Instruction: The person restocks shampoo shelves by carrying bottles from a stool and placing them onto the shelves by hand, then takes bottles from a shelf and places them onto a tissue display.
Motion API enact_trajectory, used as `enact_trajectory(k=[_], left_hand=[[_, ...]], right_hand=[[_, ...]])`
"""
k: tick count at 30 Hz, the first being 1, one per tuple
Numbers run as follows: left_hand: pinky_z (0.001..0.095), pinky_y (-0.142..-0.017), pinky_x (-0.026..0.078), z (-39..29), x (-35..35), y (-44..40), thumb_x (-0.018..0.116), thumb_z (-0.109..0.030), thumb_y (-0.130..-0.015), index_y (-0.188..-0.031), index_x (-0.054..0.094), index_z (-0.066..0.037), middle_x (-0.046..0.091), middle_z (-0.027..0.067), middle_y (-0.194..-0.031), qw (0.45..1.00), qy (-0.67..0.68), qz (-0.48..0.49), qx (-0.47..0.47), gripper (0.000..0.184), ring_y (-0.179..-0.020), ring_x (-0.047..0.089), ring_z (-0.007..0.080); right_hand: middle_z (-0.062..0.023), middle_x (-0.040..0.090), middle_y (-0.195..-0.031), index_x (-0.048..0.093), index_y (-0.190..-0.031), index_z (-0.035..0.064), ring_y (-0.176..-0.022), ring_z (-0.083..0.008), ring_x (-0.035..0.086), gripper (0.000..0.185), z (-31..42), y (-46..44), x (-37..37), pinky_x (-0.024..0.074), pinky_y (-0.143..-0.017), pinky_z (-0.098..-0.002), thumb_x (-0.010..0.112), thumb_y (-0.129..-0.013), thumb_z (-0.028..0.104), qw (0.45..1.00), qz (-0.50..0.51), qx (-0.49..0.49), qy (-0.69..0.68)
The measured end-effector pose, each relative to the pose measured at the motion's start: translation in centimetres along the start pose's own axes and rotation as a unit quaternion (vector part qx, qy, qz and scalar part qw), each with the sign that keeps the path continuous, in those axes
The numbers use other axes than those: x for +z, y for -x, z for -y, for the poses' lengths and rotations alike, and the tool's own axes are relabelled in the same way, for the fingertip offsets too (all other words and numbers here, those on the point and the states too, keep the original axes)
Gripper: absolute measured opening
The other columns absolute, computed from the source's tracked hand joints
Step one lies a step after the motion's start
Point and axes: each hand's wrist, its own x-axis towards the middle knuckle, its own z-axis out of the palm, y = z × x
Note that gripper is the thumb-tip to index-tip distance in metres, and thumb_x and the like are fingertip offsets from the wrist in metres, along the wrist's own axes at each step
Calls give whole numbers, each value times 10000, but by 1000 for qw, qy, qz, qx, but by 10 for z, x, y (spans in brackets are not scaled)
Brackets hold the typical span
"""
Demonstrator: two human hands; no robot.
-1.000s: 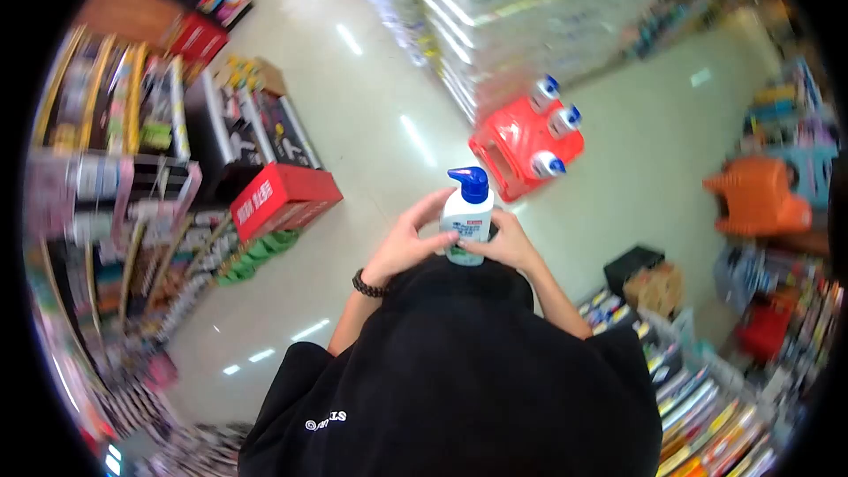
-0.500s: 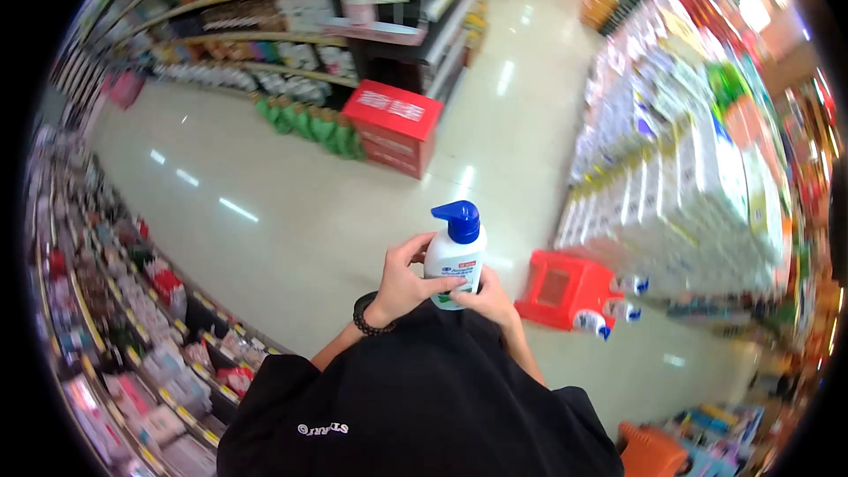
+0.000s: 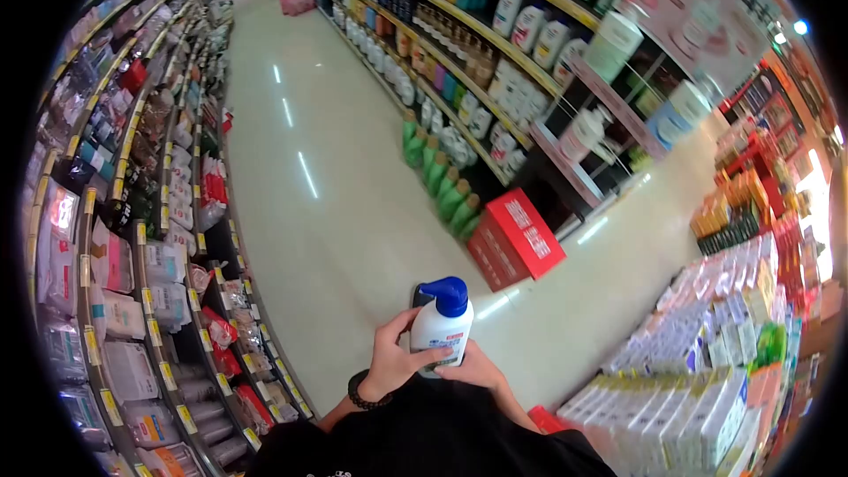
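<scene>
Now the view has swung round to the long shelves (image 3: 521, 60), above the floor (image 3: 327, 256) and a red box (image 3: 515, 238), while the pump bottle (image 3: 442, 327) remains upright in the grip of left hand (image 3: 389, 360) and right hand (image 3: 478, 367), its label seemingly too blurred to read.

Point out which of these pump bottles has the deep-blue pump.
The held white bottle, low in the middle. Its pump is deep blue, while those on the other pump bottles, on the display stand, look pale.
</scene>
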Motion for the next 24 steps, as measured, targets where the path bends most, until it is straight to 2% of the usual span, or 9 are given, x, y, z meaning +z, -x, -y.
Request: enact_trajectory(k=[3,7,10,13,17,18,22,24], left_hand=[[317,-870,511,-2,-22,-40,901,-174,-679,-1173,623,49,697,106,-1030,1000,-9,-19,14,609,-960,654,169],[312,-853,517,-16,-46,-109,892,-151,-688,-1171,621,56,698,105,-1025,999,-10,-40,9,591,-955,655,165],[310,-851,520,-16,-70,-164,874,-126,-707,-1174,616,59,697,105,-1019,998,-33,-42,40,565,-959,655,164],[315,-853,522,-20,-89,-207,856,-97,-724,-1185,604,60,692,103,-1026,998,-18,-67,5,549,-960,656,165],[319,-888,511,-22,-114,-250,829,-54,-744,-1264,537,63,666,113,-1112,996,-16,-85,16,608,-1016,647,175],[330,-919,501,-19,-124,-258,825,-49,-749,-1291,513,58,654,118,-1138,997,-11,-71,-5,635,-1057,636,185],[352,-955,489,-2,-155,-297,827,-54,-752,-1296,510,52,643,120,-1157,998,-12,-48,-33,639,-1084,625,195],[358,-971,483,8,-170,-323,828,-58,-753,-1298,508,50,636,122,-1170,999,-13,-32,-31,641,-1096,620,196]], right_hand=[[-97,638,-1210,565,-1284,16,-1130,-193,597,528,13,-61,-14,486,-977,-353,770,-810,127,995,95,-20,-2],[-96,654,-1168,568,-1273,7,-1076,-181,614,494,36,-144,-26,494,-951,-338,749,-830,128,988,126,-70,-59],[-93,663,-1137,574,-1248,-4,-1048,-167,618,460,42,-203,-38,497,-930,-330,740,-842,133,987,102,-69,-106],[-91,669,-1117,583,-1218,-13,-1033,-159,619,428,53,-255,-49,500,-910,-326,739,-852,143,989,88,-103,-52],[-99,673,-1103,584,-1202,-20,-1023,-167,624,415,77,-306,-52,501,-904,-338,744,-867,166,993,74,-84,-21],[-108,673,-1113,580,-1210,-17,-1036,-174,626,420,77,-317,-53,497,-911,-344,742,-872,171,993,83,-81,-24],[-124,660,-1182,558,-1264,-12,-1099,-208,620,481,69,-360,-61,486,-956,-366,743,-872,197,996,88,-4,-17],[-114,673,-1136,563,-1253,-9,-1058,-182,626,459,73,-385,-68,494,-931,-350,742,-874,179,997,80,-16,1]])
